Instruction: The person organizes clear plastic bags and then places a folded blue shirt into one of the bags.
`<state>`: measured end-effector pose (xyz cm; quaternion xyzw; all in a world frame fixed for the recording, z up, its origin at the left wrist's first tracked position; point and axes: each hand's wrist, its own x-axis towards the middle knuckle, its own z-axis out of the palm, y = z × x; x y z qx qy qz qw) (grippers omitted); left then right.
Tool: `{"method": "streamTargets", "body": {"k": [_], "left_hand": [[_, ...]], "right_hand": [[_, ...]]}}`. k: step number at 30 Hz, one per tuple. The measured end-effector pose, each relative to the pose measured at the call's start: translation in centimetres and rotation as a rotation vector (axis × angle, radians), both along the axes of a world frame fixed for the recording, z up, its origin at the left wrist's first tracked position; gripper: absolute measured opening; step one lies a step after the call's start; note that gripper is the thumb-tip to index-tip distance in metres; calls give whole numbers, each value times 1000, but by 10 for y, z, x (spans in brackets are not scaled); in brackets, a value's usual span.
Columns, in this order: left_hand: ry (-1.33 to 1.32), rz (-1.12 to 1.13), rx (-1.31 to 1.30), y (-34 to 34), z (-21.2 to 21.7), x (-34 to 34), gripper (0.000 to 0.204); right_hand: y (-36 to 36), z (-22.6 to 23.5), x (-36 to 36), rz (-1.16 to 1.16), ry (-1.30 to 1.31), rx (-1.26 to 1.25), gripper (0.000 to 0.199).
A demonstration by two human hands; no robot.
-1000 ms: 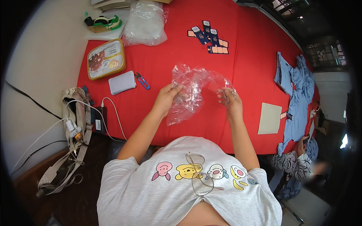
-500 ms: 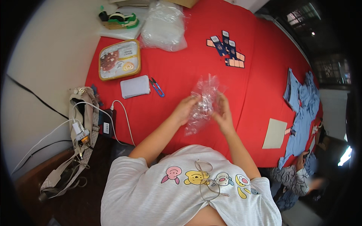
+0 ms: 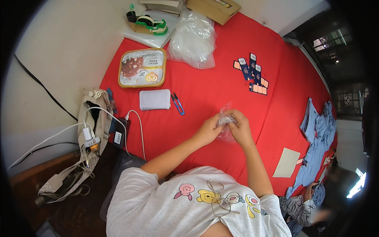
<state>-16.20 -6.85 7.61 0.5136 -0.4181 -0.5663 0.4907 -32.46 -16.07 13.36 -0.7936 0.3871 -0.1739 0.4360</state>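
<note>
In the head view, just right of the frame's middle, pinching a crumpled, see-through plastic bag (image 3: 226, 119), with the grip of bare left hand (image 3: 210, 128) and bare right hand (image 3: 241, 128) both squeezed on it, over a red cloth-covered surface (image 3: 225, 71). With a white spiral notepad (image 3: 154, 99) and small blue-handled snips (image 3: 179, 107) side by side, farther left.

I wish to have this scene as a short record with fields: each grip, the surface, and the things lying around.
Left grip: closed on crumpled clear plastic
Right grip: closed on the same plastic, beside the left
Surface: red tablecloth
Left side: blue thread snips, spiral notepad, lidded ice-cream tub
Far left: green tape dispenser
Far right: dark-blue tags, overlapping
Near right: beige sheet, light-blue garment
</note>
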Motion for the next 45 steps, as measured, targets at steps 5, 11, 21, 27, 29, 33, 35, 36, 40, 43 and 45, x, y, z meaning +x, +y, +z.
{"method": "streamTargets", "body": {"k": [5,11,21,27,29,33,35,36,40,43,45], "left_hand": [[683,470,229,-35,7,12,42],[400,50,166,-58,12,66,40],[-872,812,-493,-159,40,221,31],[-807,726,-504,-198,37,249,50],[-851,753,-496,-194,37,243,54],[-966,734,-604,-184,43,236,54],[-981,697,-649,-182,51,231,53],[-971,660,-691,-181,54,230,53],[-943,543,-775,-174,73,214,52],[-911,533,-783,-177,78,203,52],[-885,528,-775,-179,78,200,51]], "right_hand": [[7,26,43,-30,-62,-513,67],[-5,8,67,163,121,-594,56],[-121,5,166,-155,-360,-231,40],[-149,42,281,-332,-789,917,34],[-158,34,298,-259,-838,853,41],[-165,3,318,-86,-896,739,42],[-181,-29,322,-49,-665,407,38],[-187,-36,326,-30,-545,247,37],[-218,-37,333,-31,-228,-644,35],[-238,-8,337,45,260,-1027,36],[-255,4,335,228,504,-946,37]]}}
